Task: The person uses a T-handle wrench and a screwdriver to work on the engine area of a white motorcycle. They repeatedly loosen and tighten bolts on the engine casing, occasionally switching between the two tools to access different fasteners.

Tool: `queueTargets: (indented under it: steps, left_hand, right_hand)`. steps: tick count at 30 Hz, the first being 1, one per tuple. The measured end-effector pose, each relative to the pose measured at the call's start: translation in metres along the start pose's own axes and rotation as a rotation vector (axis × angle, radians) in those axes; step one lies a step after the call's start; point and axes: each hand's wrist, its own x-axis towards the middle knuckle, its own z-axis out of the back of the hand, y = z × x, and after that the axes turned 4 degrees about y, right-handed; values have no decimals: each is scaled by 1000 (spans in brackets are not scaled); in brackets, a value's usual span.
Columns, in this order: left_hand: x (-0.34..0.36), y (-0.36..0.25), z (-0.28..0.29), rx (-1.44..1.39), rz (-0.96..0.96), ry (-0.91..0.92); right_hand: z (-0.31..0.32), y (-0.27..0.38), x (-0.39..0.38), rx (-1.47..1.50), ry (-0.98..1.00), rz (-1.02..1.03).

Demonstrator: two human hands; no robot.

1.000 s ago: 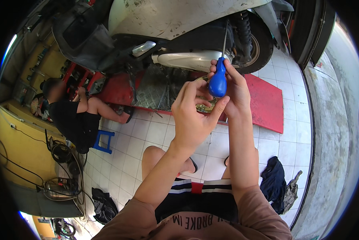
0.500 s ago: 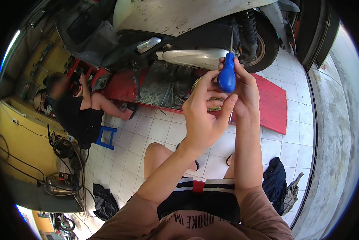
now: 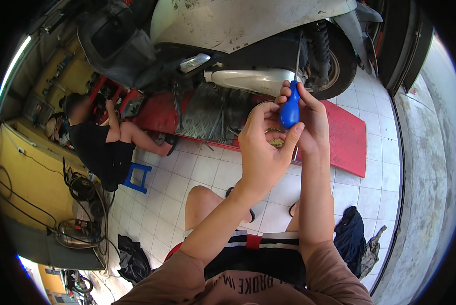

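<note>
A screwdriver (image 3: 290, 113) with a bulbous blue handle is held up before me, its thin metal shaft pointing away toward the scooter's rear wheel. My right hand (image 3: 315, 122) grips the handle's narrow neck between thumb and fingers. Around the handle's rounded near end curl the thumb and fingers of my left hand (image 3: 263, 147), partly hiding one another. The shaft's tip lies against the dark area beside the shock absorber (image 3: 318, 46); whether it touches a part there I cannot tell. Behind my left fingers shows part of a round, yellowish object (image 3: 275, 137).
A pale scooter (image 3: 248, 25) with a silver exhaust cover (image 3: 253, 80) stands on a red lift platform (image 3: 347, 137). At left another person (image 3: 93, 137) sits on a blue stool (image 3: 137, 178). Dark cloth (image 3: 349, 236) lies on the tiled floor; hoses (image 3: 80, 188) hang by the yellow wall.
The whole view has shifted slightly, so the scene sits a little lower and further right. Both hands and the screwdriver appear slightly nearer; their grip looks much the same.
</note>
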Motion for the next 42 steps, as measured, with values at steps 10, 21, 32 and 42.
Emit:
queueTargets:
  steps: [10,21,32,42]
  left_hand:
    - [13,-8,17,434,-243,246]
    - [11,-9,14,289,-194,80]
    - [8,-1,7,157,-97,110]
    - [7,-3,-1,232,-246,-117]
  right_hand:
    - [11,4,-1,-256,-176,113]
    - [6,3,0,-166,-28,85]
    - [9,6,-3,-160,-149,77]
    - [14,5,0,-88,18,49]
